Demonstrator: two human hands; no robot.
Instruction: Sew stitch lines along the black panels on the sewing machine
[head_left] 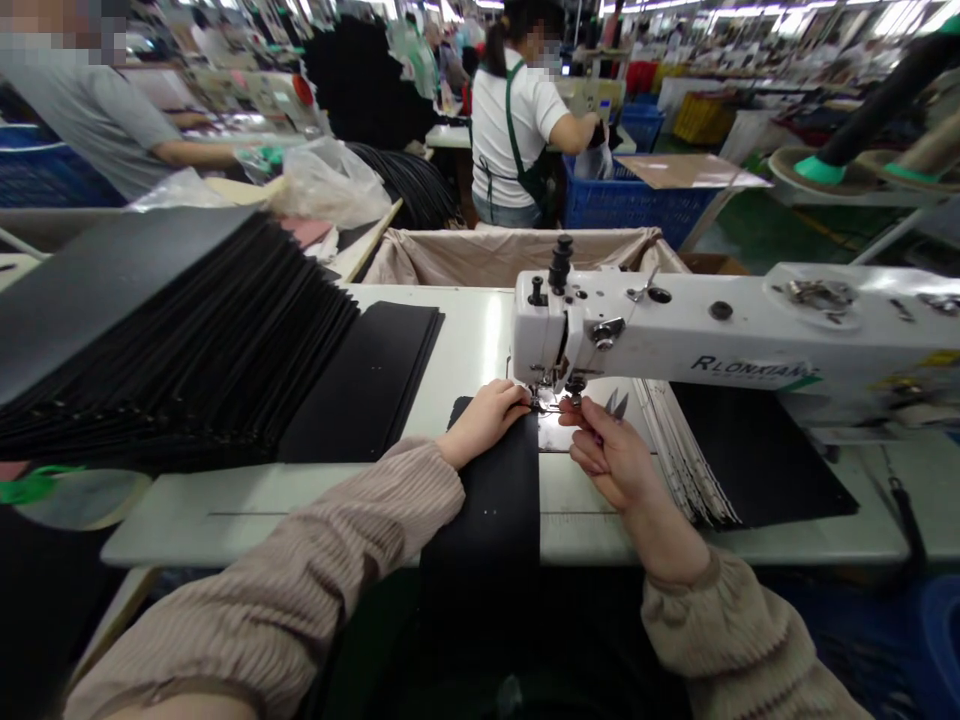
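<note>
**Far left:** a fanned stack of black panels (172, 330) rests on the white sewing table (225, 530), with a flatter pile of black sheets (360, 380) just beside it.

**Your left hand** (480, 425): released, not clenched; its fingers lie extended, pressing down on the black panel (491, 510).

**Panel:** it lies on the table and runs away from you, with its far end at the presser foot (546, 402) of the sewing machine (637, 335).

**Step in hand:** by the look of it, you are at the needle, working on this panel's far end.

**Your right hand** (607, 450): pinched up close to the needle. Thread snips (616, 404) show just past it, but you cannot tell from this view whether it grasps them, thread or nothing.

**Far right:** a pile of white-edged black panels (694, 470) sits under the machine arm.

**Next move calls for:** keeping the panel steady at the needle.
</note>
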